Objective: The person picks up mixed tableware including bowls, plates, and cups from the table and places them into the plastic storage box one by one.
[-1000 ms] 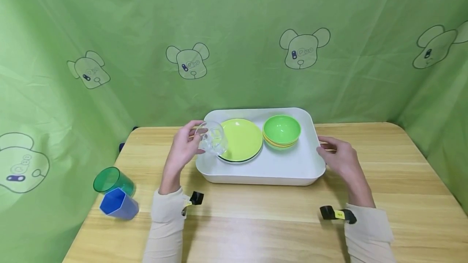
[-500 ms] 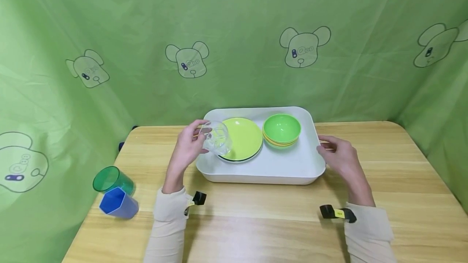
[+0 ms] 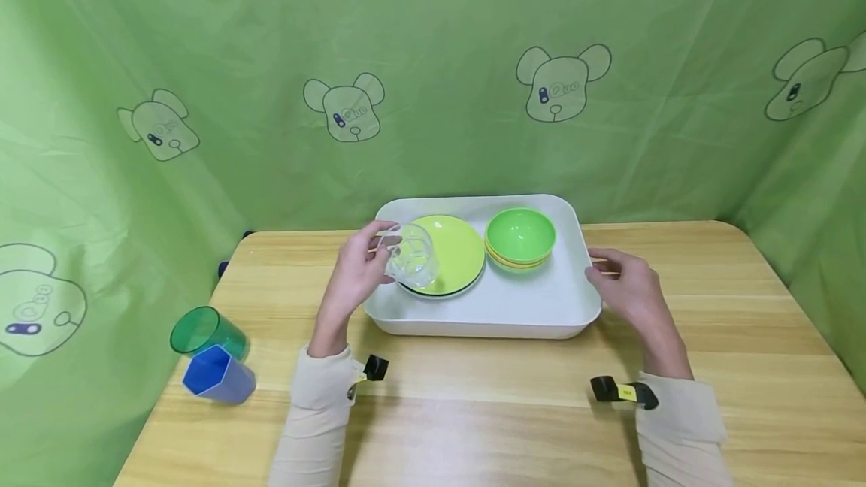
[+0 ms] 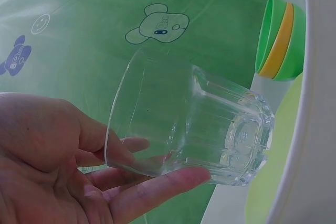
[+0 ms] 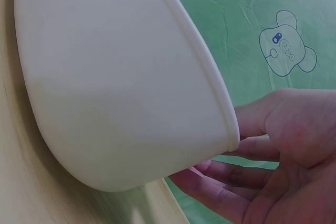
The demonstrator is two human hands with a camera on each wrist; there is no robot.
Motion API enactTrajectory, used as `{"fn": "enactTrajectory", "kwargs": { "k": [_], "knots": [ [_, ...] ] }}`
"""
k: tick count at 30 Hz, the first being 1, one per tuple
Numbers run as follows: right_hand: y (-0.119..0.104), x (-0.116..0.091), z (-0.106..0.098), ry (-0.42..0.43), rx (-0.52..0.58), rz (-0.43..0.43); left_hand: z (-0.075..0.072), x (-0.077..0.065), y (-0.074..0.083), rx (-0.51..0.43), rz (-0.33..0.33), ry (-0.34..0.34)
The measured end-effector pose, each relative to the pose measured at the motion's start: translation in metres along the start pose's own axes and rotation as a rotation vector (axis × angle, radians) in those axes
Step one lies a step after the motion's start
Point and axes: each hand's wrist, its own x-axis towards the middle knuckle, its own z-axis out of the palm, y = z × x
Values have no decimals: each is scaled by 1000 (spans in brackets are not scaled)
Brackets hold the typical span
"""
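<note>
My left hand (image 3: 358,265) grips a clear drinking glass (image 3: 410,255) near its rim. The glass is tilted with its base to the right, above the left part of a white tray (image 3: 514,314). Below it, yellow-green plate (image 3: 460,250) tops a stack in the tray. In the left wrist view, thumb and fingers hold the rim end of the glass (image 4: 189,124), its thick base pointing toward the plates. My right hand (image 3: 629,288) holds the tray's right side at the rim; the right wrist view shows fingers against the outer wall (image 5: 131,77), some fingertips hidden.
Inside the tray, right of the plates, sits a stack of bowls (image 3: 521,235), green on top with yellow beneath. A green cup (image 3: 210,333) and a blue hexagonal cup (image 3: 222,378) lie at the table's left edge. A green curtain (image 3: 433,96) hangs behind the table.
My left hand has carried the glass a little to the right, further over the plates. My right hand stays at the tray's right side.
</note>
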Motion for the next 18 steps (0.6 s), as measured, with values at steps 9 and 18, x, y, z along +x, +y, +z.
{"fn": "enactTrajectory", "kwargs": {
  "k": [9,18],
  "knots": [
    [0,-1,0,7,-14,-18,7,0,-1,28,34,-15],
    [-2,-3,-2,16,-21,-23,19,0,2,62,72,-13]
  ]
}}
